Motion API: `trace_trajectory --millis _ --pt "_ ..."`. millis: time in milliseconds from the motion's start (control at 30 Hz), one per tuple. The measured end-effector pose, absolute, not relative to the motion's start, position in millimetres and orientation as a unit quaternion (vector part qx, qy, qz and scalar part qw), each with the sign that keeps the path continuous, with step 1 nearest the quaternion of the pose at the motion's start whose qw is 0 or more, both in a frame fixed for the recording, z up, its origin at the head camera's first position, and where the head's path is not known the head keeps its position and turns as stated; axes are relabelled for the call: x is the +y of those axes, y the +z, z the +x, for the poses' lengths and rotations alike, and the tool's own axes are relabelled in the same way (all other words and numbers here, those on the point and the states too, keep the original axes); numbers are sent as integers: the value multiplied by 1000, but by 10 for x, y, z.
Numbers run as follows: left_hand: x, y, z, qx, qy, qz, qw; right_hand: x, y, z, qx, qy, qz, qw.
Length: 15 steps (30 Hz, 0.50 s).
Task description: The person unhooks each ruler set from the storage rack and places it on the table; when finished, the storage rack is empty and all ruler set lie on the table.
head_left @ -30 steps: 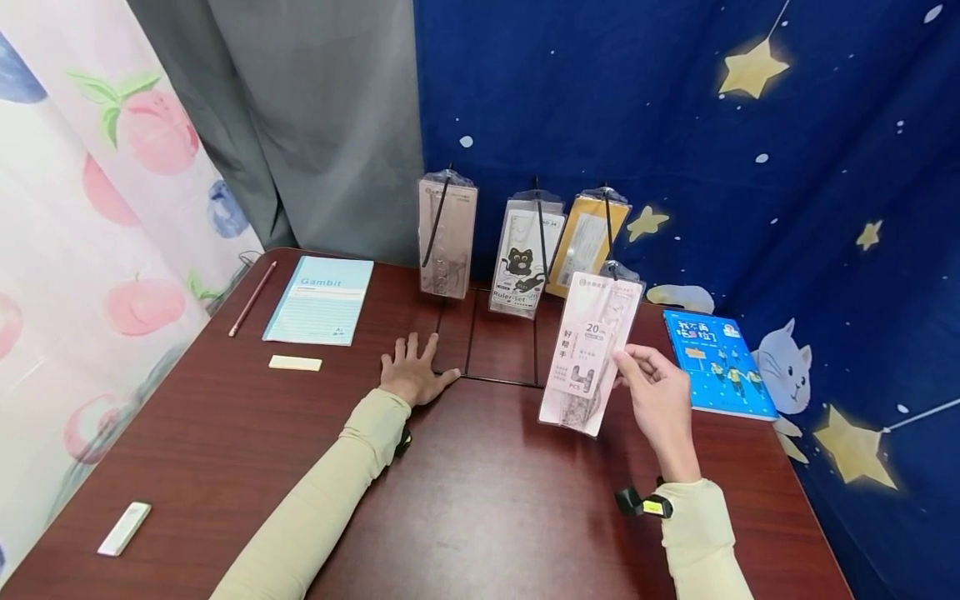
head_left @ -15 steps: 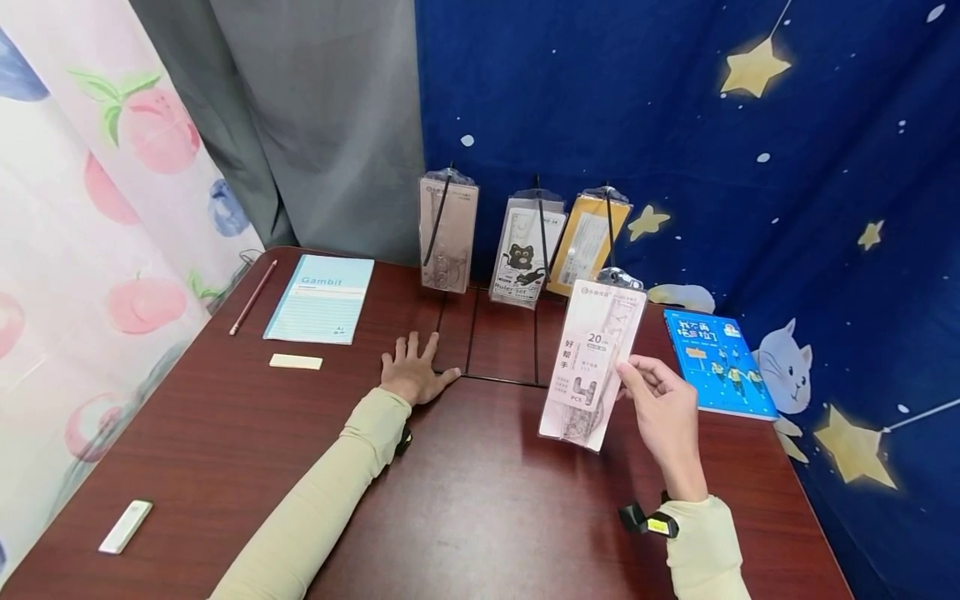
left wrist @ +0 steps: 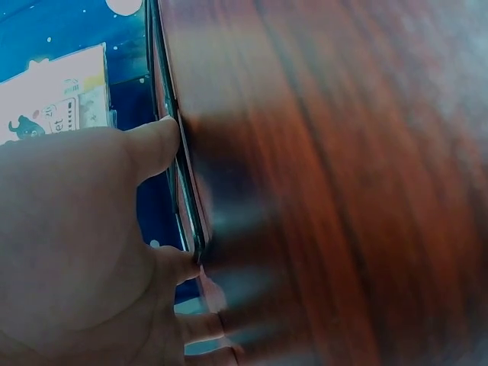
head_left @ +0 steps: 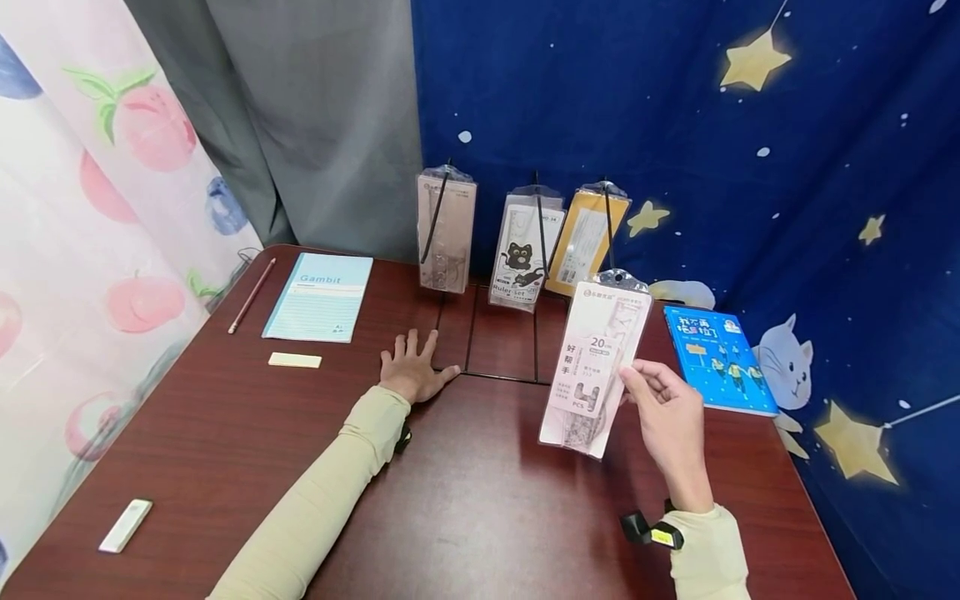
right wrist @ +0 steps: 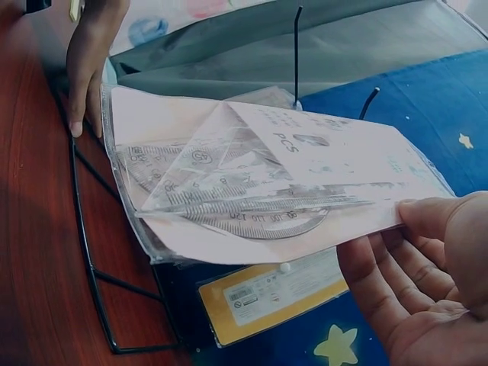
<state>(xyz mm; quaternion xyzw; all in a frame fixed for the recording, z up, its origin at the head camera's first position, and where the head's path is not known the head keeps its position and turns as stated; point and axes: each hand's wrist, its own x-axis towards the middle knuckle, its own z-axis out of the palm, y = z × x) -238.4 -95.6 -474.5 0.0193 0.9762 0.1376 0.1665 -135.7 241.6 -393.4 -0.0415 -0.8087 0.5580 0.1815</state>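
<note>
My right hand (head_left: 663, 417) pinches the right edge of a pale pink ruler set packet (head_left: 596, 367) between thumb and fingers. In the right wrist view, a clear protractor (right wrist: 259, 221) shows through the packet's plastic. The packet's top tab lies close to the end of a black hook; whether they touch, I cannot tell. My left hand (head_left: 416, 367) rests with spread fingers on the table, at the base of the black wire rack (head_left: 502, 377). On other hooks hang a pinkish packet (head_left: 447, 233), a cat-print ruler set (head_left: 517, 258) and an orange-backed packet (head_left: 588, 237).
A light blue notebook (head_left: 318, 300), a pencil (head_left: 252, 296) and a cream strip (head_left: 295, 361) lie at the table's left. A white eraser-like block (head_left: 125, 526) is near the front left. A blue book (head_left: 720, 362) lies at right. Curtains hang behind.
My right hand has drawn the pink packet slightly down and to the right, toward me. Its top tab has shifted relative to the hook end. My left hand has stayed in place.
</note>
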Motion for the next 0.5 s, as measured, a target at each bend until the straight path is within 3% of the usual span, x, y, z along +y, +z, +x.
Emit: trace_trajectory --millis 300,500 --pt "-939 -4737 -2388 975 139 21 173 2568 -3964 -1262 -810 552 -68 187" --pt "-948 -4730 -2377 975 144 22 167 2772 -4137 -1224 -829 529 -124 133"
